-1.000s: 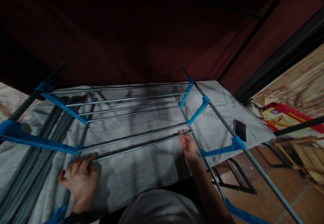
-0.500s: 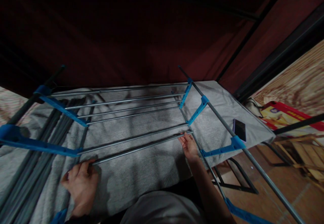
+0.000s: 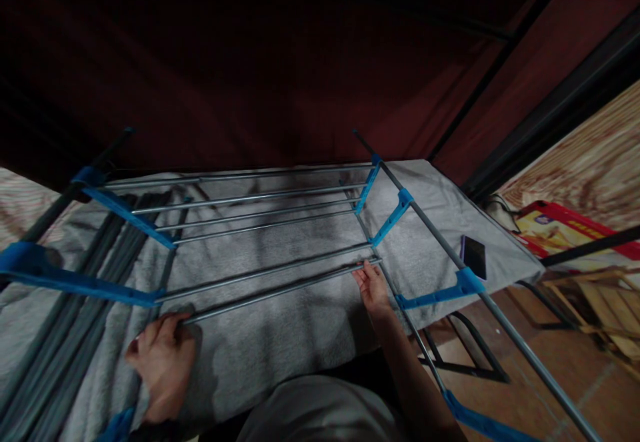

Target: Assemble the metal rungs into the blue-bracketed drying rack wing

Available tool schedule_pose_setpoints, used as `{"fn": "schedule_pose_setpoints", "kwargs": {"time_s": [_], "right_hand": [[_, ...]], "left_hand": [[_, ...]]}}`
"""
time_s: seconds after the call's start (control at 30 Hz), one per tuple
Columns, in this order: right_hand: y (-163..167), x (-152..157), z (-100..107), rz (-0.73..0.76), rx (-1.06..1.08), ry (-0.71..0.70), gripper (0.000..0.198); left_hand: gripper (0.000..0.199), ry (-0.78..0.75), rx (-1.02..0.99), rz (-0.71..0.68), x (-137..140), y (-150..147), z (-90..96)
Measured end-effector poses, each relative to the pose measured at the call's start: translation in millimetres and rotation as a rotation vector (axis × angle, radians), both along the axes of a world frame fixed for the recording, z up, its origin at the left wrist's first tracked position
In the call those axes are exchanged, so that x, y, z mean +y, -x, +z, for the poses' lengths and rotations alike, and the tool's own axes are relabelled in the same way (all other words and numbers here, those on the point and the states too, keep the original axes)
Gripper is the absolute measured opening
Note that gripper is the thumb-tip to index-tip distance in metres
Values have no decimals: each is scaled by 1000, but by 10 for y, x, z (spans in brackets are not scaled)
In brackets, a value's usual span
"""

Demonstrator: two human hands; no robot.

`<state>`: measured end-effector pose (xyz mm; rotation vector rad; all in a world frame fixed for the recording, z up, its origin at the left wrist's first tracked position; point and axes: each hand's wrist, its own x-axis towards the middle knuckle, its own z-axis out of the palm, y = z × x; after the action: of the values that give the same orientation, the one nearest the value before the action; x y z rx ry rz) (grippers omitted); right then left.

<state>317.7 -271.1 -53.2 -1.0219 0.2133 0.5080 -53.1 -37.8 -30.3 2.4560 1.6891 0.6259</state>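
Observation:
A thin grey metal rod (image 3: pixel 270 294) spans the gap between my two hands. The fingers of my left hand (image 3: pixel 163 355) are closed about its left end, close to the rack's left side. With the fingertips pinched, my right hand (image 3: pixel 373 285) holds the rod near its right end, beside the right side pole. Around them stands a rack frame with blue plastic brackets (image 3: pixel 443 295) on grey poles. Several crossbars (image 3: pixel 250 197) run between the far brackets, and another crossbar (image 3: pixel 265 272) lies just beyond the held rod. How the left fingertips meet the rod is partly hidden.
Loose grey tubes (image 3: pixel 85 322) lie bundled on the left. A grey cloth (image 3: pixel 280 342) covers the surface below the rack. To the right are a phone (image 3: pixel 473 257), a red and yellow box (image 3: pixel 565 229) and wooden slatted furniture (image 3: pixel 605 302). Dark red fabric (image 3: pixel 260 95) hangs behind.
The rack's left side and my left hand have shifted very slightly to the right. Both hands keep hold of the same rod, and my right hand is nearly still.

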Motion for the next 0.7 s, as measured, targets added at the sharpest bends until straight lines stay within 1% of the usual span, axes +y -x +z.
{"fn": "schedule_pose_setpoints", "kwargs": {"time_s": [0.17,0.3,0.47,0.7], "right_hand": [[5,-4,-4,21,-36,20,22],[-2,-14,-15,37,-34,12,21],[-19,-26,-6,51,-35,1,23],[-47,-90,27,84,7,-11,20]], "left_hand": [[30,-59,-33,28,-29,-25,1],[29,-66,-55,42,-34,-16,-8],[25,-52,-106,50,-37,12,-7],[22,13,-168,74,-9,21,5]]}}
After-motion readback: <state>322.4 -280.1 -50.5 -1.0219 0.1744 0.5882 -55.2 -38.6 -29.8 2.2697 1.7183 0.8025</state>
